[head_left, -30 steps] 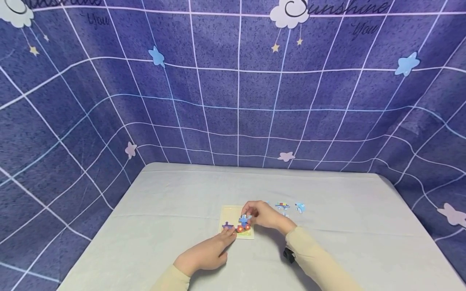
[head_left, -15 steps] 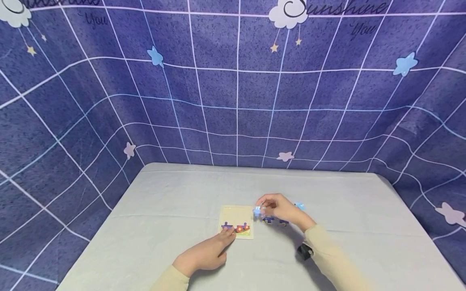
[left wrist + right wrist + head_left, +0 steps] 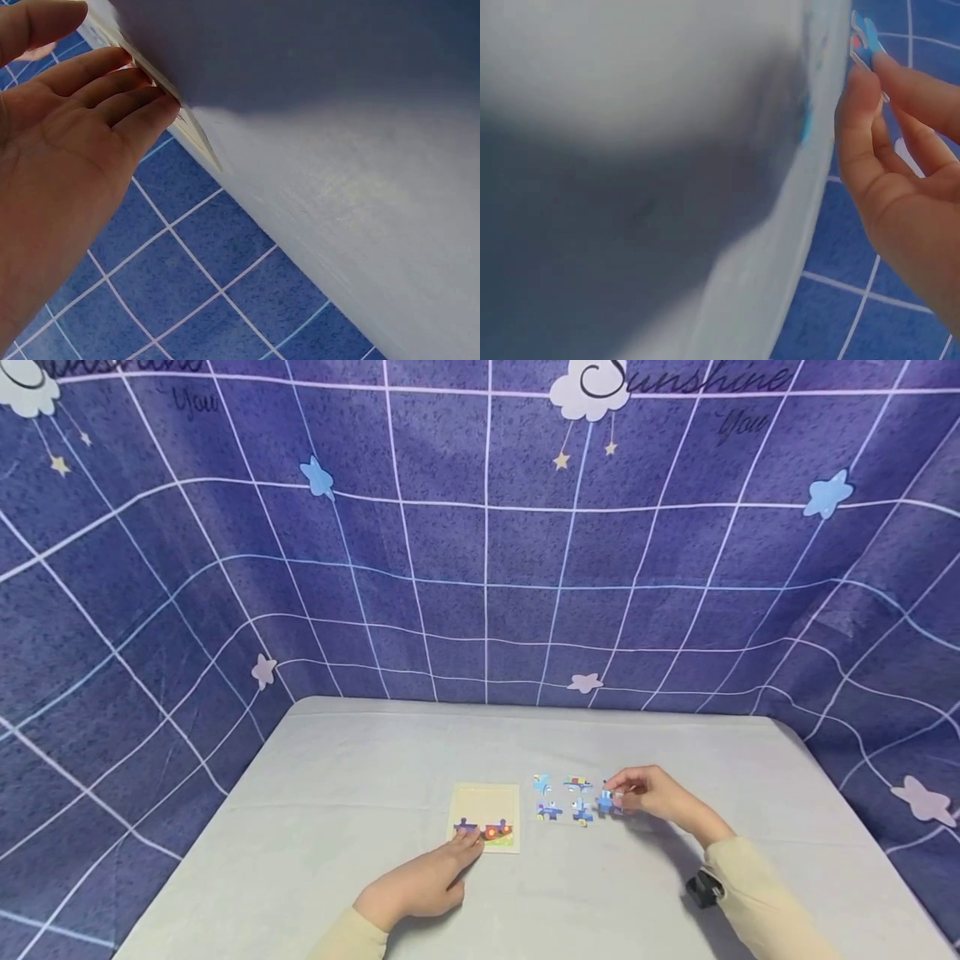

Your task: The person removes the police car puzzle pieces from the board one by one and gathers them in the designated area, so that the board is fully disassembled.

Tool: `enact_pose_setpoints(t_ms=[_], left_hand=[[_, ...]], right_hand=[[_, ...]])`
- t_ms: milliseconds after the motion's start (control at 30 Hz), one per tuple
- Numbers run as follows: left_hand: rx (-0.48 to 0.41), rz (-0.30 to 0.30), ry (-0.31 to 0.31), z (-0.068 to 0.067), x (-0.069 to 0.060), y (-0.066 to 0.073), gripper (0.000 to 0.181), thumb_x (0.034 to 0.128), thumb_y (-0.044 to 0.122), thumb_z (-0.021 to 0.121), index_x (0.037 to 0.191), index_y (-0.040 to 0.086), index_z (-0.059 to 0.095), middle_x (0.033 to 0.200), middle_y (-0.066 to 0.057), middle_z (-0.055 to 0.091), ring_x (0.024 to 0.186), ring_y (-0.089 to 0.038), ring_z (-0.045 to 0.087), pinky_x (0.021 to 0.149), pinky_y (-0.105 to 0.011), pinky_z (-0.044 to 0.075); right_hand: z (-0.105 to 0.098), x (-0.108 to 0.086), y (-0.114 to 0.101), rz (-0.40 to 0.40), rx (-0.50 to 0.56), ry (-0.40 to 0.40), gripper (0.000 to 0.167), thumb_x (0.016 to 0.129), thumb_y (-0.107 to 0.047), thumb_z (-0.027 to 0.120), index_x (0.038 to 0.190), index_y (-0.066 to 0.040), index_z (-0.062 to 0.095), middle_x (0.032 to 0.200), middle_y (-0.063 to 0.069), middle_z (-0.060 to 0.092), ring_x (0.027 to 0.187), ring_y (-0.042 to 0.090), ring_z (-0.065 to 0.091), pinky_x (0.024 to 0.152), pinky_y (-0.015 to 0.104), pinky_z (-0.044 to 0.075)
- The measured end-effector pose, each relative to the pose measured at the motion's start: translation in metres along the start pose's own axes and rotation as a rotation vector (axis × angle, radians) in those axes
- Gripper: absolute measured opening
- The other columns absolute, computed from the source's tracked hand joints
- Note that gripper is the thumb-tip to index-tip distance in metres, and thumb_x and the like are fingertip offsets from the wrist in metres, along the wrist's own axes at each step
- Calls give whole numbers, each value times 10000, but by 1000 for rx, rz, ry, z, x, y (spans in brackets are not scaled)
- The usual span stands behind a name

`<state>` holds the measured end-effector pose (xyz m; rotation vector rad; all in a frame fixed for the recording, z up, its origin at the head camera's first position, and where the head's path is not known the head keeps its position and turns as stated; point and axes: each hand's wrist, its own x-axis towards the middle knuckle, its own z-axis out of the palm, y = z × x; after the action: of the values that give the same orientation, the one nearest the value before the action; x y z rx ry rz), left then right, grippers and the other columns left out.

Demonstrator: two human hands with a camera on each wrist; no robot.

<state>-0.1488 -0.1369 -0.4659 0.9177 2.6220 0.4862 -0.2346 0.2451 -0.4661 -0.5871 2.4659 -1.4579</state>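
A pale wooden puzzle tray (image 3: pixel 480 800) lies flat in the middle of the head view. Joined train-picture pieces (image 3: pixel 498 833) in red and purple line its near side. My left hand (image 3: pixel 423 882) rests its extended fingertips on the tray's near edge, covering part of those pieces. To the right, my right hand (image 3: pixel 663 797) pinches a blue puzzle piece (image 3: pixel 605 800) between thumb and fingers; the right wrist view shows this puzzle piece (image 3: pixel 865 46) tilted at the fingertips. Whether it touches the table is unclear.
Several loose puzzle pieces lie between tray and right hand: a light blue piece (image 3: pixel 542 784), a multicoloured piece (image 3: pixel 577 783), and two dark blue ones, a left piece (image 3: pixel 550 812) and a right piece (image 3: pixel 582 812). A grey-white cloth (image 3: pixel 360 768) covers the table; patterned blue fabric (image 3: pixel 450 543) surrounds it.
My right hand has carried the blue puzzle piece from above the tray rightward, past the loose pieces, uncovering them. My left hand has stayed on the tray.
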Motion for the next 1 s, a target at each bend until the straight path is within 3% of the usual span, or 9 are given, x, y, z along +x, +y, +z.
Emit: enact_pose_setpoints(t_ms=[233,467,567,1000], left_hand=[[-8,-2,2,0,-1,1,542,900,79,521,1419,-41,422,1516,-187,339,1406,-315,307,1139,-429,290],[-13,6,12,-1,-2,0,552,891,72,524,1420,-47,417,1521,-188,328,1408,-332,293,1138,-444,287],[-9,8,12,-1,-2,0,556,889,73,527,1420,-47,416,1522,-189,325,1409,-338,289,1138,-447,285],[59,30,21,-3,-3,5,560,877,60,531,1410,-71,416,1512,-210,334,1405,-347,295,1141,-441,284]], right_hand=[[3,-7,14,3,-19,-47,228,781,90,633,1003,130,665,860,188,675,713,83,588,642,219,545],[8,-2,8,-58,-239,16,178,735,79,699,905,33,723,807,90,693,654,50,503,593,205,467],[10,-3,6,-60,-287,35,164,724,71,713,880,22,728,795,82,686,644,46,506,586,210,469],[13,2,1,-125,-333,77,166,756,51,725,915,5,730,797,42,629,690,69,510,617,204,480]])
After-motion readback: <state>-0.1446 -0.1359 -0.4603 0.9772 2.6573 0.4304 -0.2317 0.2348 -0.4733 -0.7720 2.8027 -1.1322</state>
